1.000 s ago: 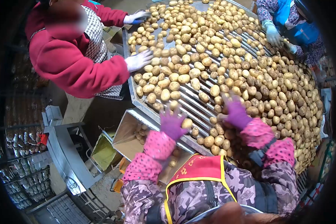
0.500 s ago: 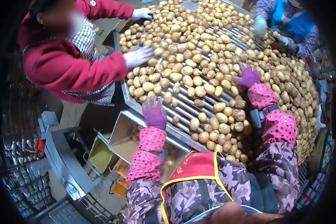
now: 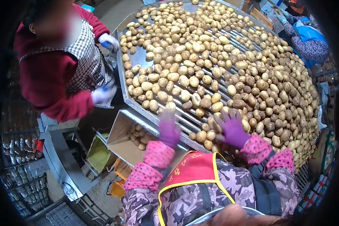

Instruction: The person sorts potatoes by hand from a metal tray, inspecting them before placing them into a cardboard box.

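Potatoes lie loose in a wide spread over a metal sorting table with slatted bars. My right hand, in a purple glove, rests on potatoes near the table's front edge, its fingers spread. My left hand, in a purple glove with pale fingertips, is over the table's front-left rim, beside bare bars and a few potatoes. Motion blurs its fingers, so their grip does not show.
An open carton with potatoes inside stands below the front-left rim. A co-worker in a checked apron stands at the left, white-gloved hands off the table. Another person in a blue vest is at the far right. A yellow-green bin sits lower left.
My right hand has come down and left toward the front edge; potatoes there have shifted. My left hand has moved right and slightly down. The left co-worker's hands have drawn back off the potatoes.
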A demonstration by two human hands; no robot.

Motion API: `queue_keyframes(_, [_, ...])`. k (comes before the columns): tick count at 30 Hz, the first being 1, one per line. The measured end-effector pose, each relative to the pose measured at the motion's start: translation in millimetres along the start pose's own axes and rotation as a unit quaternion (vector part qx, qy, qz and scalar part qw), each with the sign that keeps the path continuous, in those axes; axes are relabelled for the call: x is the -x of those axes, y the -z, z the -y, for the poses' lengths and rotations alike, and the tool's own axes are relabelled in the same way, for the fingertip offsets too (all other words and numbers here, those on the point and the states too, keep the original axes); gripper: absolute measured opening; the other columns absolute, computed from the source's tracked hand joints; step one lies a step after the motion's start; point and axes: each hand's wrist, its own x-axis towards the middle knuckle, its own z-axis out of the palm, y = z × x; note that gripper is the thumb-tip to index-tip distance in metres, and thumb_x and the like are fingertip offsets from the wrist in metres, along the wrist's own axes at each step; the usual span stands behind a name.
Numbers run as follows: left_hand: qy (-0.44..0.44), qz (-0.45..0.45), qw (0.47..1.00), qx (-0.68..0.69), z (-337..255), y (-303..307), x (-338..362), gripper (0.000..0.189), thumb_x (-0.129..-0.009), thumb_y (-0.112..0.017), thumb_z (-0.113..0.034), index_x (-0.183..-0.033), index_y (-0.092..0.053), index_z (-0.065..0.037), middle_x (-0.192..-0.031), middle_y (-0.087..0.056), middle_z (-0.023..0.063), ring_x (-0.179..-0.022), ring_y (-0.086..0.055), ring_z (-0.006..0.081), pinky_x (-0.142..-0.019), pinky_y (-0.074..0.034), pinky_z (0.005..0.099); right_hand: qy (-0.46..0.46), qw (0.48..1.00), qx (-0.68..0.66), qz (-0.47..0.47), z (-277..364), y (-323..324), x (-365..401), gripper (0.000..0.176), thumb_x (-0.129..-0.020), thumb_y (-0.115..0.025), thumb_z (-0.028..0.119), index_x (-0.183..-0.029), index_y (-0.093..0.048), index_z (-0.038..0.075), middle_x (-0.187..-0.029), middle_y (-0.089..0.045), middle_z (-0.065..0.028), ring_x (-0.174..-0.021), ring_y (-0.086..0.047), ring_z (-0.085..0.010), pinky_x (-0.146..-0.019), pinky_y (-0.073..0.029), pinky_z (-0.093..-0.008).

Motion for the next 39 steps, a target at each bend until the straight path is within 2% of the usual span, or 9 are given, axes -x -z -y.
queue_keyframes(3, [-0.266, 0.23, 0.932, 0.09, -74, -14, 3, 0.046, -0.082, -0.069, -0.022, -0.127, -0.065, -0.016, -0.134, -0.06, 0.0158, -0.13, -0.051, 0.0389, -0.109, -0.039, 0.0547, 0.014, 1.0, 0.018, 0.013, 26, -21, 25, 0.07, -0.081, -0.071, 0.043, -0.142, -0.056, 0.014, -0.142, -0.053, -0.0224, -0.131, -0.047, -0.0446, -0.106, -0.037, -0.0628])
queue_keyframes(8, [-0.135, 0.24, 0.961, -0.019, -67, 0, 0, 0.035, -0.084, -0.069, -0.026, -0.117, -0.066, -0.015, -0.144, -0.056, 0.0135, -0.133, -0.049, 0.0445, -0.113, -0.035, 0.0584, -0.141, 0.938, -0.292, 0.121, -31, 22, -30, 0.053, -0.087, -0.069, 0.036, -0.133, -0.064, 0.01, -0.113, -0.068, -0.0211, -0.105, -0.067, -0.0383, -0.088, -0.054, -0.0466])
queue_keyframes(10, [-0.128, 0.184, 0.971, -0.078, -43, -12, 2, 0.031, -0.085, -0.068, -0.025, -0.114, -0.067, -0.015, -0.147, -0.054, 0.0137, -0.135, -0.048, 0.0436, -0.115, -0.033, 0.0584, -0.059, 0.973, -0.105, -0.196, -83, 3, -61, 0.042, -0.089, -0.067, 0.032, -0.126, -0.067, 0.011, -0.094, -0.072, -0.0177, -0.088, -0.071, -0.0377, -0.08, -0.057, -0.0464])
queue_keyframes(20, [-0.049, 0.031, 0.994, 0.088, -67, -21, 24, 0.04, -0.09, -0.063, -0.012, -0.129, -0.062, -0.006, -0.143, -0.057, 0.0212, -0.136, -0.05, 0.0425, -0.113, -0.041, 0.0516, -0.197, 0.978, 0.071, 0.0, -127, 1, -166, 0.044, -0.08, -0.072, 0.027, -0.117, -0.062, 0.005, -0.111, -0.069, -0.0202, -0.097, -0.07, -0.0384, -0.082, -0.056, -0.0488])
queue_keyframes(24, [0.371, 0.145, 0.629, 0.668, -83, -11, 23, 0.061, -0.103, -0.06, -0.033, -0.155, -0.038, -0.01, -0.148, -0.05, 0.0211, -0.136, -0.052, 0.0292, -0.109, -0.048, 0.0443, -0.136, 0.983, -0.119, -0.024, -68, 23, -131, 0.027, -0.082, -0.07, 0.031, -0.096, -0.07, 0.007, -0.089, -0.071, -0.0199, -0.088, -0.071, -0.0367, -0.076, -0.056, -0.0451])
queue_keyframes(27, [0.373, 0.093, 0.455, 0.803, -75, -29, 24, 0.061, -0.108, -0.046, -0.043, -0.156, -0.035, -0.009, -0.151, -0.047, 0.0143, -0.126, -0.057, 0.024, -0.104, -0.053, 0.0381, 0.026, 0.969, -0.215, 0.121, 5, 39, -108, 0.037, -0.087, -0.072, 0.043, -0.1, -0.072, 0.008, -0.088, -0.07, -0.0189, -0.091, -0.069, -0.0381, -0.079, -0.055, -0.046])
queue_keyframes(32, [0.446, 0.065, 0.509, 0.733, -68, -20, 37, 0.033, -0.106, -0.052, -0.032, -0.129, -0.06, -0.009, -0.113, -0.068, 0.0096, -0.086, -0.068, 0.0183, -0.064, -0.056, 0.0256, 0.099, 0.988, -0.116, 0.027, 7, -23, -153, 0.027, -0.09, -0.066, 0.037, -0.1, -0.07, 0.012, -0.089, -0.07, -0.0174, -0.089, -0.069, -0.0376, -0.075, -0.053, -0.0514])
queue_keyframes(35, [0.403, 0.02, 0.344, 0.848, -58, 12, 47, 0.036, -0.104, -0.05, -0.033, -0.124, -0.061, -0.005, -0.106, -0.069, 0.0107, -0.077, -0.065, 0.0174, -0.059, -0.056, 0.0244, 0.091, 0.995, -0.038, 0.027, 46, 2, -191, 0.022, -0.087, -0.067, 0.033, -0.096, -0.069, 0.013, -0.086, -0.069, -0.0156, -0.087, -0.068, -0.0361, -0.073, -0.052, -0.0508])
queue_keyframes(39, [0.396, -0.071, 0.326, 0.855, -42, 25, 73, 0.054, -0.107, -0.038, -0.048, -0.128, -0.058, -0.002, -0.111, -0.07, 0.016, -0.081, -0.069, 0.0269, -0.063, -0.059, 0.0337, 0.265, 0.964, -0.02, -0.008, 109, -50, -222, 0.032, -0.084, -0.069, 0.029, -0.113, -0.067, 0.016, -0.104, -0.067, -0.0086, -0.106, -0.064, -0.0305, -0.09, -0.046, -0.0505])
